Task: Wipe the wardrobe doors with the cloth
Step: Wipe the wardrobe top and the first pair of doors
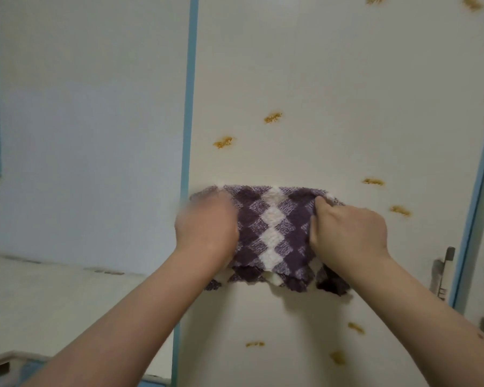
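A purple and white checked cloth (274, 236) is spread flat against the white wardrobe door (333, 79). My left hand (207, 227) grips its left edge and looks blurred. My right hand (349, 230) pinches the cloth's upper right corner. Several orange-brown smears mark the door: two above the cloth (223, 142) (273, 117), some to the right (373, 181) and some below (355, 328).
A blue vertical strip (189, 107) borders the door on the left, with a plain white panel (90, 135) beyond it. Another blue strip (478, 191) runs down the right side, next to a metal handle (443, 272). A pale ledge (39, 297) lies at lower left.
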Action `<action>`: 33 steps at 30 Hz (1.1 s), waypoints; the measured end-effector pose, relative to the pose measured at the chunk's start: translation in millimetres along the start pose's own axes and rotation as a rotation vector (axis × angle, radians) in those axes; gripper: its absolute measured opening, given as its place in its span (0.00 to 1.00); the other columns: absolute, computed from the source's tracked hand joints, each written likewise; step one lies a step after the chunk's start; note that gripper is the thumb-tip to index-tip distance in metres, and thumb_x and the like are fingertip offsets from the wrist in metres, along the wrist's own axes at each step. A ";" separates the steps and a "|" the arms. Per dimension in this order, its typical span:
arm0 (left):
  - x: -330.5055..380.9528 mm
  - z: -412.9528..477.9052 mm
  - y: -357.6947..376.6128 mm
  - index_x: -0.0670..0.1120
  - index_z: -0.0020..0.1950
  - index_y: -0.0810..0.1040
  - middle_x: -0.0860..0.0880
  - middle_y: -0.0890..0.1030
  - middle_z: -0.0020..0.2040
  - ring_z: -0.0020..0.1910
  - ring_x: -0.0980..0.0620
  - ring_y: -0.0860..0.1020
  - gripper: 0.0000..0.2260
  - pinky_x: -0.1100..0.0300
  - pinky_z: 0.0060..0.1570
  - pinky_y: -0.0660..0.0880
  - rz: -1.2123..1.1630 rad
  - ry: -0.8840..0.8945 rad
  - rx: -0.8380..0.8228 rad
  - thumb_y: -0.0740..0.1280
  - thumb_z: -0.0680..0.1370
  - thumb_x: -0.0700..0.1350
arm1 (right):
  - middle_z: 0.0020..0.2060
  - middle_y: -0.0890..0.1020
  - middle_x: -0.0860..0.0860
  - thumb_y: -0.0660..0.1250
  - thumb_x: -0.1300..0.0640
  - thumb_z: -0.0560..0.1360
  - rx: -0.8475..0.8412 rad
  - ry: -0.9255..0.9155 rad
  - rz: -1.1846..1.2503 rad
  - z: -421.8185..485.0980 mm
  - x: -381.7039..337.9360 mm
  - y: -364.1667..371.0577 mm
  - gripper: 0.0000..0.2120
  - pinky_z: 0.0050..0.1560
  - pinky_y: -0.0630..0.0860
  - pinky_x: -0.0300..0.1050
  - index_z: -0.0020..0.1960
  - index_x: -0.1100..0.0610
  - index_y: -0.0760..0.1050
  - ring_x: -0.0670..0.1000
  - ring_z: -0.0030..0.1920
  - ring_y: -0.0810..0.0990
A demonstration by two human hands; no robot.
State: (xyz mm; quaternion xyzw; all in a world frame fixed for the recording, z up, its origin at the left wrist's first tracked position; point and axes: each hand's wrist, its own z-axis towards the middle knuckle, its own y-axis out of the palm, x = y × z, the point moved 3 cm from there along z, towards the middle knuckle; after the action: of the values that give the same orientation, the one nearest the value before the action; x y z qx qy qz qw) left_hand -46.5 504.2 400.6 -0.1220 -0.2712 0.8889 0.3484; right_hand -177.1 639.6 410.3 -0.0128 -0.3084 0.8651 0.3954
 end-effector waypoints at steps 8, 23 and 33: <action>33.6 -13.7 29.8 0.38 0.74 0.47 0.38 0.52 0.73 0.72 0.41 0.51 0.42 0.47 0.69 0.53 -0.489 -0.309 0.068 0.56 0.73 0.66 | 0.57 0.75 0.65 0.68 0.50 0.70 0.356 0.175 0.359 -19.5 -25.1 35.4 0.28 0.48 0.71 0.57 0.65 0.64 0.70 0.61 0.56 0.69; 26.0 38.5 48.0 0.59 0.74 0.48 0.37 0.48 0.75 0.73 0.36 0.44 0.31 0.27 0.61 0.46 -0.261 -0.133 0.361 0.47 0.73 0.69 | 0.71 0.62 0.57 0.49 0.37 0.77 0.478 0.016 0.048 29.5 -24.0 50.5 0.25 0.51 0.68 0.67 0.72 0.42 0.58 0.66 0.70 0.60; 15.8 157.9 -28.1 0.63 0.72 0.40 0.42 0.38 0.76 0.73 0.40 0.36 0.31 0.31 0.64 0.37 -0.321 -0.147 0.396 0.43 0.72 0.71 | 0.76 0.45 0.46 0.43 0.37 0.77 0.441 0.092 0.216 145.9 -6.5 -18.5 0.25 0.64 0.43 0.74 0.73 0.38 0.46 0.53 0.74 0.41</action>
State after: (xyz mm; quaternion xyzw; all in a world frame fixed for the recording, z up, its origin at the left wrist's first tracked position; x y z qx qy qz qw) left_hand -106.5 469.5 546.0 0.0582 -0.1326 0.8644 0.4814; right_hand -198.9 567.9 537.0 0.0016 -0.0906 0.9471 0.3077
